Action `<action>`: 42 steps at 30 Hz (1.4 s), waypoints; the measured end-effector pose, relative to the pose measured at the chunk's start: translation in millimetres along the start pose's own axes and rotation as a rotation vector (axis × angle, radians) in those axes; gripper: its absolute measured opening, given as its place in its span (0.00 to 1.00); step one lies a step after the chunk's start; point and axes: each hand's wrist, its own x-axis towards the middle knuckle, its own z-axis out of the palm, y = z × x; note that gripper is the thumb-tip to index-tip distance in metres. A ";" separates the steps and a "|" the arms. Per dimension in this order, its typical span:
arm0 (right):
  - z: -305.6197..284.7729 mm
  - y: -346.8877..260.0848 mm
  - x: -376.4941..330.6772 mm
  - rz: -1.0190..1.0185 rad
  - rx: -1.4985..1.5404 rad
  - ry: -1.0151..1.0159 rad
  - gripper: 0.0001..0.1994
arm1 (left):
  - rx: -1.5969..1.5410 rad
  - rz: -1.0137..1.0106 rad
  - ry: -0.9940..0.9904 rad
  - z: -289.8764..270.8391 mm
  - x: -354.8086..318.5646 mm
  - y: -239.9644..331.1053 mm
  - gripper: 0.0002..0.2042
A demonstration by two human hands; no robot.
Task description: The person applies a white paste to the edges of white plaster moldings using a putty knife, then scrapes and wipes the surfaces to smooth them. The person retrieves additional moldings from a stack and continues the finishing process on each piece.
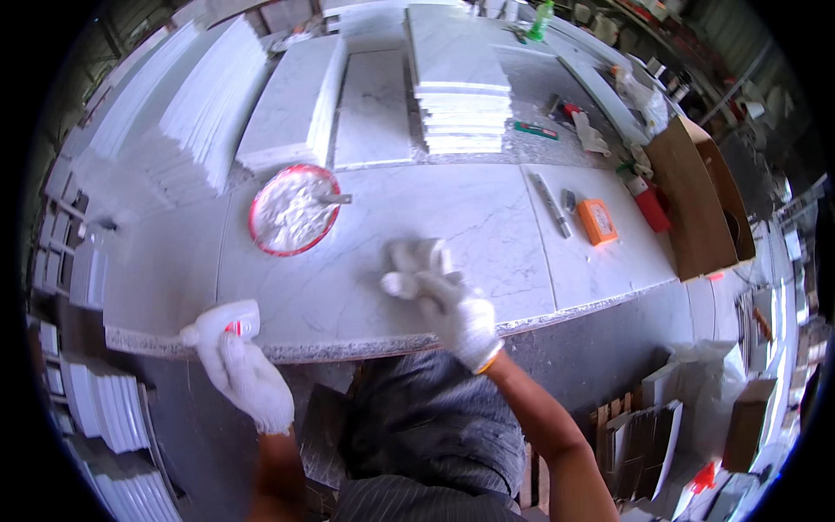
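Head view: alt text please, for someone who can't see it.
A white-gloved left hand holds a white bottle while the white-gloved right hand, blurred, is over a grey-veined white slab. A red-rimmed bowl of white paste sits further back, before stacked slabs.

Cool light brightens the table (365, 300), glaring off the slabs (370, 12) at its far edge. The right hand (457, 313) blurs; straight lines bow toward blackened corners.
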 end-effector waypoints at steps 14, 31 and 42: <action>-139.4 195.4 -2.2 0.093 -0.550 0.124 0.15 | -0.014 -0.269 -0.133 30.6 -31.4 -2.1 0.15; -174.2 225.5 20.4 0.129 -0.514 0.112 0.14 | -0.088 -0.249 -0.334 74.5 -47.2 12.2 0.21; -286.9 301.4 -84.5 0.727 -0.812 0.173 0.18 | -0.162 -0.307 -0.330 72.5 -50.4 20.4 0.19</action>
